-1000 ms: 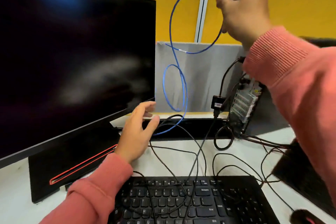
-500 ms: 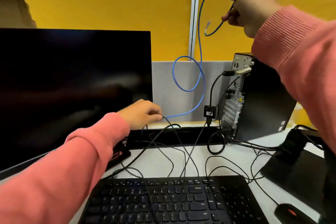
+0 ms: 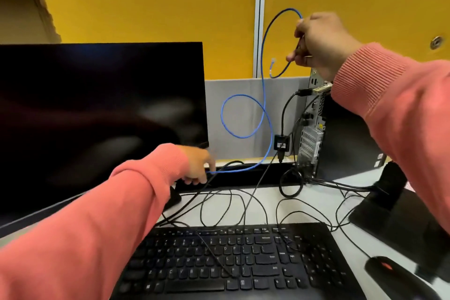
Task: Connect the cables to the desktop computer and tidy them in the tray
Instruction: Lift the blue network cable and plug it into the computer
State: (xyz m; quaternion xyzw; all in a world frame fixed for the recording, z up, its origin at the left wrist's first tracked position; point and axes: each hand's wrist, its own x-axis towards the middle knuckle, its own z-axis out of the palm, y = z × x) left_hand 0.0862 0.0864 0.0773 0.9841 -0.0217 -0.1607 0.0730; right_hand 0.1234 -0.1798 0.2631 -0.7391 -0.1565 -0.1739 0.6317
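Note:
A blue network cable (image 3: pixel 263 105) loops in the air in front of the grey partition. My right hand (image 3: pixel 319 44) holds it up high near its free end, and the clear plug (image 3: pixel 272 62) dangles just left of that hand. My left hand (image 3: pixel 198 168) grips the same cable low, beside the monitor's right edge, above the black cable tray (image 3: pixel 243 175) at the desk's back. The desktop computer (image 3: pixel 314 134) stands at right with its rear ports facing me; a black cable with an adapter box (image 3: pixel 281 145) is plugged into it.
A large dark monitor (image 3: pixel 97 117) fills the left. A black keyboard (image 3: pixel 238 260) lies in front, with thin black cables (image 3: pixel 231 204) tangled across the desk behind it. A mouse (image 3: pixel 392 273) and a black stand (image 3: pixel 389 202) sit at right. Yellow partition panels stand behind.
My right hand came down a little with the blue cable's end. My left hand stayed low at the tray, still holding the cable. The view barely shifted since half a second ago.

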